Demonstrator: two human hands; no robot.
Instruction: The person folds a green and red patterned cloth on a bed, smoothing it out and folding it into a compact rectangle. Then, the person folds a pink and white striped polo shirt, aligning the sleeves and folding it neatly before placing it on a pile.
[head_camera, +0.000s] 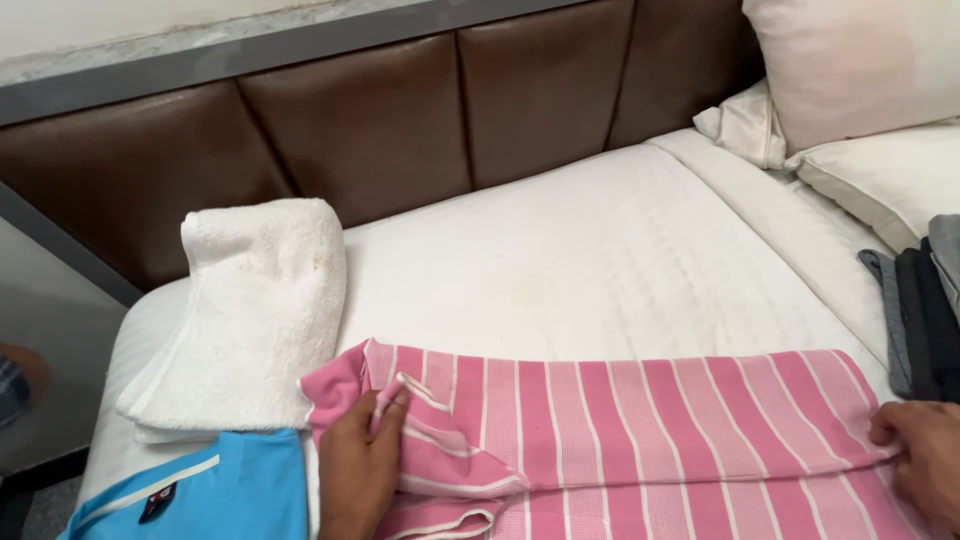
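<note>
**Pink striped cloth held flat on a bed, two hands**

Folded white towel (250, 320): thick terry pile, soft rounded fold at the top, lying on the left part of the bed (600, 250) against the brown padded headboard (400, 120).

Blue garment (210, 495): smooth fabric with a white stripe and a small dark patch, at the lower left edge, touching the towel's near end.

Left hand (365, 455): fingers closed in a pinch on the left edge of the pink striped cloth (650, 430), thumb and forefinger gripping a turned-over hem; wrist enters from the bottom edge, knuckles up.

Pink striped cloth: thin woven fabric, broad pink bands with narrow white lines, spread across the front of the bed from the towel to the right edge. Its left end is folded and rumpled; the rest lies flat.

Right hand (920, 450): partly out of frame, fingers bent and pressed down on the cloth's right corner; whether it grips the fabric or only pins it cannot be told.

Dark and grey folded clothes (925, 320): stacked at the right edge of the bed.

White pillows (850, 100): smooth cases, piled at the upper right.
</note>
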